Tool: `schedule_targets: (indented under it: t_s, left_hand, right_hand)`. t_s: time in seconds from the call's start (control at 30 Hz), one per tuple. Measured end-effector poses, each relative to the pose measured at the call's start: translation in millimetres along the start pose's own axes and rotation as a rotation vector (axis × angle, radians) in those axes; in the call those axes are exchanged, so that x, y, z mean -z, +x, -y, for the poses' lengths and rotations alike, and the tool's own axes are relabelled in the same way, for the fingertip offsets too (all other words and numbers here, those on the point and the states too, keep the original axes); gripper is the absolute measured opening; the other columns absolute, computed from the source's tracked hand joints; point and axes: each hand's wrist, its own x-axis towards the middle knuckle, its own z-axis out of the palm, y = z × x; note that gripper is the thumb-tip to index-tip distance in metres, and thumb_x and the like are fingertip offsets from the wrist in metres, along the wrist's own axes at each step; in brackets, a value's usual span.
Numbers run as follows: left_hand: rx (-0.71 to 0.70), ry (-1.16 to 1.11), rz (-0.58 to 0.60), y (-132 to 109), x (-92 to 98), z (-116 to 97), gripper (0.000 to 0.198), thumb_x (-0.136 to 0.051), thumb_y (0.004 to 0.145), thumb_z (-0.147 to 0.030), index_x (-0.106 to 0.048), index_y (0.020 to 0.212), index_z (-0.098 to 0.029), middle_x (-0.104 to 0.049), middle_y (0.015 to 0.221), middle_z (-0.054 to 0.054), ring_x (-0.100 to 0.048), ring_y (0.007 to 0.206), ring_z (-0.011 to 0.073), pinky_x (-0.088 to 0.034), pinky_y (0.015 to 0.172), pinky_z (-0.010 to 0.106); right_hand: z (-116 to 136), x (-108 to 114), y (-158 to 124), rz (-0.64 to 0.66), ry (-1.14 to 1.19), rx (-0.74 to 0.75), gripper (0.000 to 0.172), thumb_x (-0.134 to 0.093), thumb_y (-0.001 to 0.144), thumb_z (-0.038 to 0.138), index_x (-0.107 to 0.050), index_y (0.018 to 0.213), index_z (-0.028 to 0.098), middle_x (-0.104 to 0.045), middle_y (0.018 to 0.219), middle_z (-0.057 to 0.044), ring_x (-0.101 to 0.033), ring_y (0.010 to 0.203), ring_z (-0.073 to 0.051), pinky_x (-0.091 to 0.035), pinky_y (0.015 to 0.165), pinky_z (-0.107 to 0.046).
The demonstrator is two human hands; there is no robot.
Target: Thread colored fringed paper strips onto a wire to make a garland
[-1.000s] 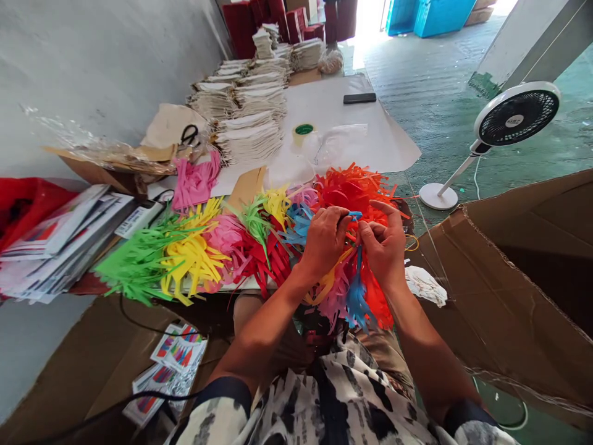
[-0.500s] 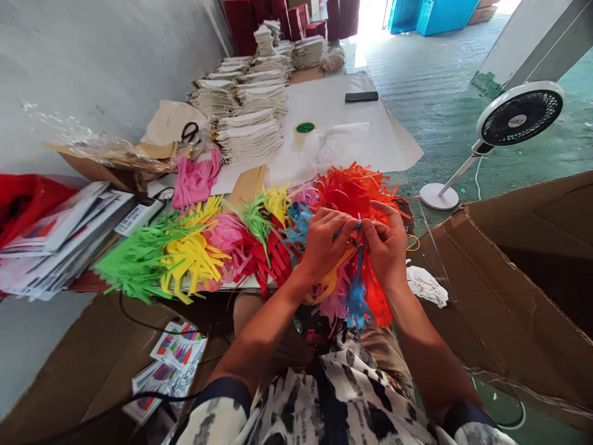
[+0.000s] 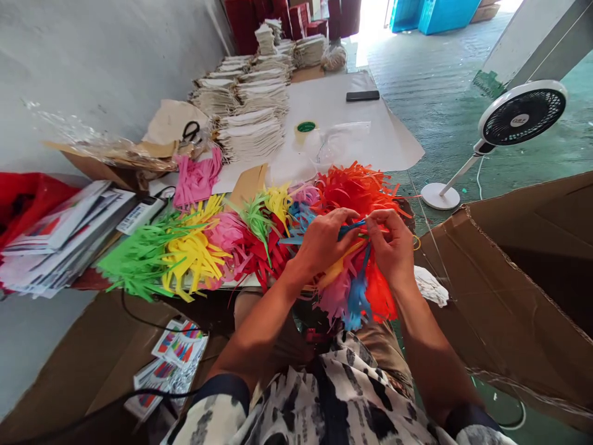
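Left hand (image 3: 327,242) and right hand (image 3: 391,247) are both curled nearly shut, pinching a thin blue paper strip (image 3: 353,230) right over a fringed orange paper bunch (image 3: 356,188).

Room seems to lie over the orange paper fringe (image 3: 356,188) (tape roll (image 3: 304,130) beyond); a cardboard flap (image 3: 504,296) blocks rightward.

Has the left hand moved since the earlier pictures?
Yes: the left hand has its fingers reaching further rightward, closer to the right hand, judged against the roll of tape behind them.
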Motion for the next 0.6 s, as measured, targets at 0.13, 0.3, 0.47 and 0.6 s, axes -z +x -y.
schedule_targets:
  t_s: [0.13,0.3,0.47,0.6]
  left_hand:
    - [-0.019,0.122,0.157,1,9.8,0,0.024,-0.062,0.108,-0.039,-0.072,0.122,-0.023,-0.078,0.118,0.008,-0.075,0.102,0.0205,-0.055,0.082,0.031]
    - [0.061,0.181,0.246,-3,19.1,-10,0.024,-0.062,0.107,-0.037,-0.072,0.092,-0.021,-0.074,0.089,0.005,-0.068,0.08,0.0195,-0.042,0.068,0.029]
    - [0.173,0.002,0.413,-13,21.7,-20,0.048,-0.057,0.107,-0.054,-0.069,0.075,-0.02,-0.063,0.068,0.0,-0.055,0.064,0.0147,-0.031,0.063,0.03]
    - [0.109,0.03,0.476,-21,29.1,-30,0.043,-0.068,0.1,-0.055,-0.073,0.073,-0.022,-0.068,0.081,0.003,-0.062,0.076,0.0173,-0.04,0.068,0.03]
  right_hand:
    - [2,12,8,-0.018,-0.045,0.01,0.025,-0.071,0.098,0.049,-0.069,0.096,0.024,-0.065,0.094,0.001,-0.04,0.059,-0.008,-0.032,0.048,-0.022]
    - [-4,26,22,-0.093,-0.007,-0.005,0.03,-0.071,0.098,0.053,-0.067,0.096,0.024,-0.065,0.089,0.001,-0.046,0.061,-0.009,-0.036,0.052,-0.022]
    - [-12,33,33,-0.079,0.124,-0.093,0.031,-0.073,0.096,0.053,-0.06,0.096,0.026,-0.064,0.071,0.005,-0.041,0.047,-0.009,-0.029,0.045,-0.023]
    - [-15,34,33,-0.031,0.146,-0.13,0.035,-0.076,0.092,0.057,-0.06,0.094,0.025,-0.063,0.067,0.005,-0.045,0.049,-0.009,-0.031,0.046,-0.023]
